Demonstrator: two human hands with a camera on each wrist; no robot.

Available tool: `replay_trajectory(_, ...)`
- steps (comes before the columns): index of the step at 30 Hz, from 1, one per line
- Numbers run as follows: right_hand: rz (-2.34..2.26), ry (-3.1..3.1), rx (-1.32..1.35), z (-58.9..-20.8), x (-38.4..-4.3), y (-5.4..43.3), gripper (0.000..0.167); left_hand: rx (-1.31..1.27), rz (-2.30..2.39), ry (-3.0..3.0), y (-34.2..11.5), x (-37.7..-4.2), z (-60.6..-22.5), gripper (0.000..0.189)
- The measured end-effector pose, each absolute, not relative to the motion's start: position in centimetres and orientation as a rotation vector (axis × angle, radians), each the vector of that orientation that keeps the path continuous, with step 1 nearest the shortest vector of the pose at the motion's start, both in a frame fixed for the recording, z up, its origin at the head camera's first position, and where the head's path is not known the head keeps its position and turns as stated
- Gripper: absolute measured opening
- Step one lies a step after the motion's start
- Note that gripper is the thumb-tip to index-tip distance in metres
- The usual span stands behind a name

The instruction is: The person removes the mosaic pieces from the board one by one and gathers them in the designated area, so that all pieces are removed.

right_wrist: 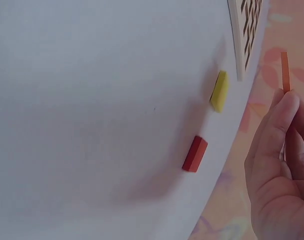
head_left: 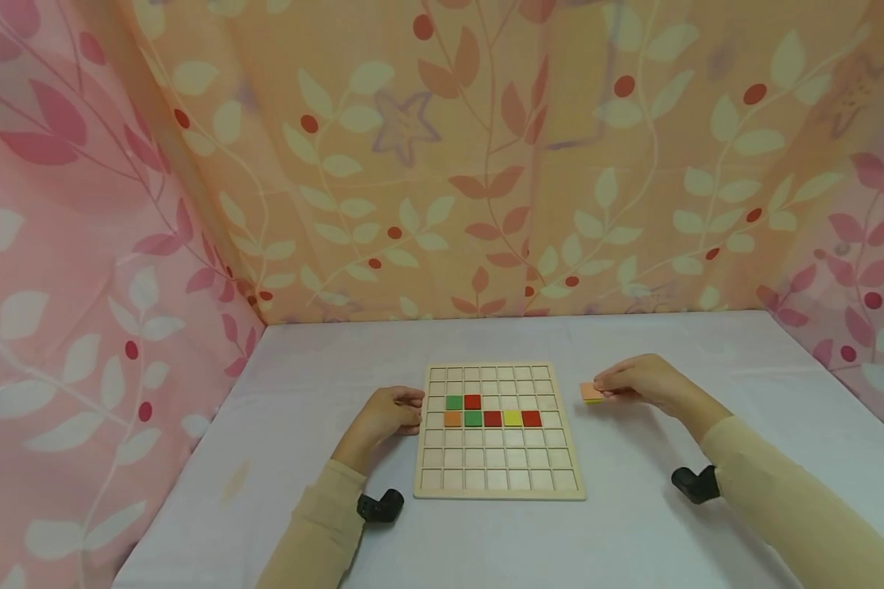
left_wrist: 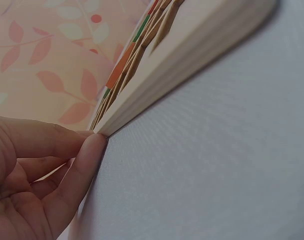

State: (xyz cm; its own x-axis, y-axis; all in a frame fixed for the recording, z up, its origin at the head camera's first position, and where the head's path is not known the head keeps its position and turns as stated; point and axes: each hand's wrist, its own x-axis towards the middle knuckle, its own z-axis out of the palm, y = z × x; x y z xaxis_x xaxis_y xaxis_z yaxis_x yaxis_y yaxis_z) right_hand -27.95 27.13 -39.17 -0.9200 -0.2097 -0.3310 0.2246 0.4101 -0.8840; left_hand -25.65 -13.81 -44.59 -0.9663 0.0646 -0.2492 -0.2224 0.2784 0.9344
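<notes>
A square wooden grid board lies on the table with colored square tiles in two of its rows. At its left edge, my left hand pinches the rim between thumb and fingers; the left wrist view shows the thumb against the board's side. To the right of the board, my right hand holds an orange tile by one edge between thumb and fingertips, raised off the cloth. Under it lie a yellow tile and a red tile; the hand hides the red one in the head view.
On the board, green and red tiles sit above a row of orange, green, red, yellow and red ones. White cloth covers the table. Patterned curtains stand behind and at both sides.
</notes>
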Motion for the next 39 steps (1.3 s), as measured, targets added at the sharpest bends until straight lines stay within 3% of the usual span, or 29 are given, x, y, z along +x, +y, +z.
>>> replay_trajectory(31, -1.451, 2.306, 0.112, -39.1, -28.1, 33.4, 0.046, -0.161, 1.742, 2.312, -13.9, -25.9, -44.8, 0.042)
replay_trajectory(39, -1.505, 2.268, 0.127, -39.5, -28.3, 34.9, 0.037, -0.160, 1.739, 2.318, -13.7, -25.9, -44.7, 0.042)
